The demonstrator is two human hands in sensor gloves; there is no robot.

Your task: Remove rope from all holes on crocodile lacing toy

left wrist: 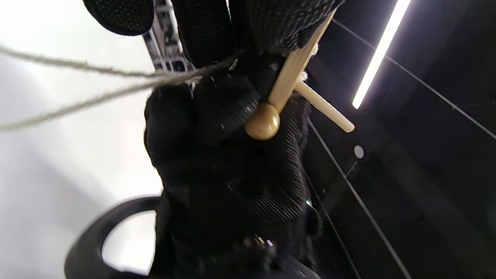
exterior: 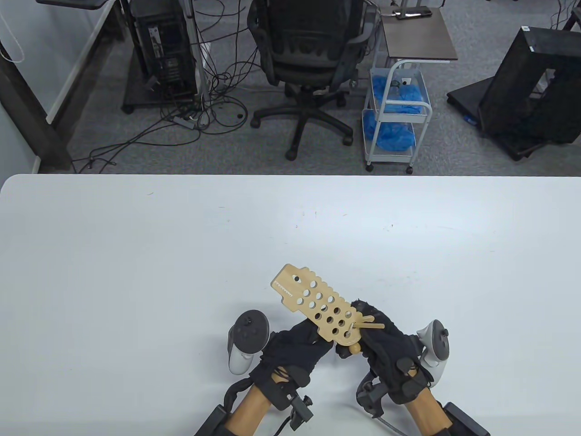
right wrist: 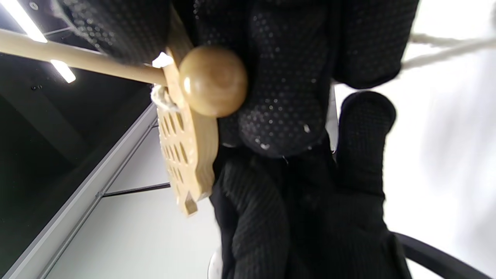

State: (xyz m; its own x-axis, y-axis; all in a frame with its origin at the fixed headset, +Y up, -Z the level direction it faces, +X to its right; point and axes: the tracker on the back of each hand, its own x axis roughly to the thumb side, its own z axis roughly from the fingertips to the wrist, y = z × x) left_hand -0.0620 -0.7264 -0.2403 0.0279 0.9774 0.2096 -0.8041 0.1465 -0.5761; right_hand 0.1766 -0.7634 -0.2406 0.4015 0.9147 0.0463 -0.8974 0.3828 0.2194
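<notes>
The wooden crocodile lacing board [exterior: 317, 306] is held tilted above the table, head pointing away. My left hand [exterior: 313, 345] grips its near end from the left and below. My right hand [exterior: 376, 338] closes on the same end, pinching the wooden needle [exterior: 371, 324] that pokes through a near hole. A wooden ball [exterior: 354, 349] hangs between the hands. The left wrist view shows the ball [left wrist: 263, 124], the needle [left wrist: 325, 108] and grey rope strands [left wrist: 77, 69] running off left. The right wrist view shows the ball [right wrist: 213, 81], the board [right wrist: 190, 151] and the rope [right wrist: 445, 46].
The white table [exterior: 136, 272] stretches wide to the left, right and far side of the hands. Beyond its far edge stand an office chair [exterior: 313, 59] and a cart [exterior: 395, 118], well out of reach.
</notes>
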